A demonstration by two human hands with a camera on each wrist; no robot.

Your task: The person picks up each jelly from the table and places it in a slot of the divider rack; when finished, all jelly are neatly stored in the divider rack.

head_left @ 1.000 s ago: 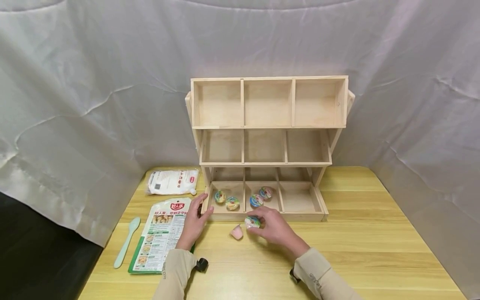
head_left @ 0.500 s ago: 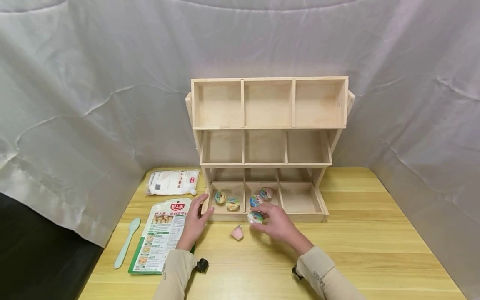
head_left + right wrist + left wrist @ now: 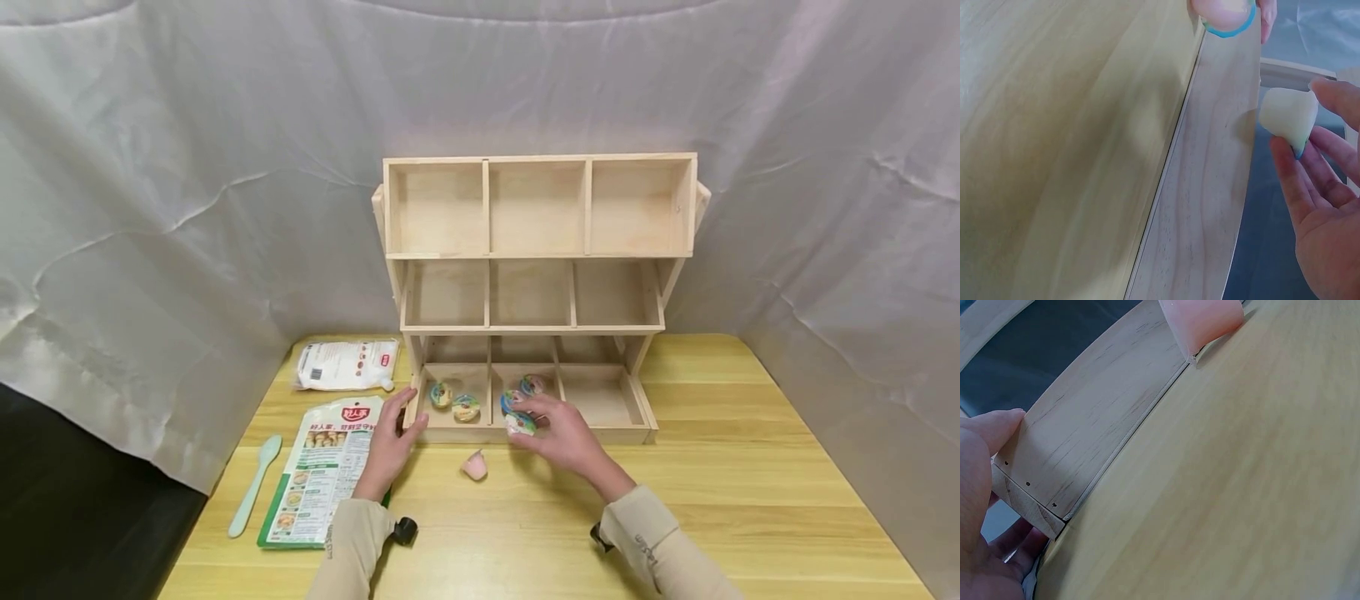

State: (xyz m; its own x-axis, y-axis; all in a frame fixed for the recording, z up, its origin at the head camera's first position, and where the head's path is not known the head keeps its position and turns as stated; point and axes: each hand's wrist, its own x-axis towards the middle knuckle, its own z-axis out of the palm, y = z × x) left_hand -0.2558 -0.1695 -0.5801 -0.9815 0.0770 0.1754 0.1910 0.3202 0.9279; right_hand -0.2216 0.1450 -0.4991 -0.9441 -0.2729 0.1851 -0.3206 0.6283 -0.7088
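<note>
My right hand (image 3: 568, 440) pinches a jelly cup (image 3: 1286, 115) between thumb and fingers, pale white with a blue-green lid. It hangs over the front edge of the wooden rack (image 3: 531, 329), by the bottom middle compartment. Two jelly cups (image 3: 532, 384) lie in that compartment, one partly covered by my fingers. Two yellow-lidded jelly cups (image 3: 466, 407) lie in the bottom left compartment. My left hand (image 3: 387, 448) grips the rack's front left corner, thumb on the top edge, fingers at the side. A pink jelly cup (image 3: 474, 466) lies tipped on the table before the rack.
A green-and-white food packet (image 3: 322, 479) lies left of my left hand, a mint-green spoon (image 3: 255, 486) beside it. Behind them is a white spouted pouch (image 3: 347, 365). Grey curtains (image 3: 540, 83) stand behind and on both sides of the wooden table (image 3: 720, 492).
My right hand has carried the jelly cup from in front of the rack up and to the right, to the middle compartment's front edge. My left hand stays on the corner.
</note>
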